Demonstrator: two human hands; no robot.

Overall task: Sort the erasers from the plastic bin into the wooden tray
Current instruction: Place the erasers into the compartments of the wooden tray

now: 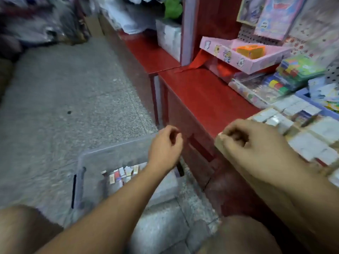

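A clear plastic bin (110, 156) stands on the floor at the lower left, with several small wrapped erasers (121, 175) in its bottom. My left hand (165, 145) hovers above the bin's right rim, its fingers curled in, and I see nothing in it. On the red counter at the right lies the wooden tray (219, 143), filled with rows of pale erasers (308, 145). My right hand (253, 143) is over the tray's near left corner with its fingers curled under. Motion blur hides whether it holds anything.
The red counter (198, 96) runs along the right. It carries a pink box (244, 57) with an orange item, packs of coloured stationery (278, 83) and a blue basket (315, 105). Speckled grey floor (64, 99) spreads to the left. My bare knees fill the bottom corners.
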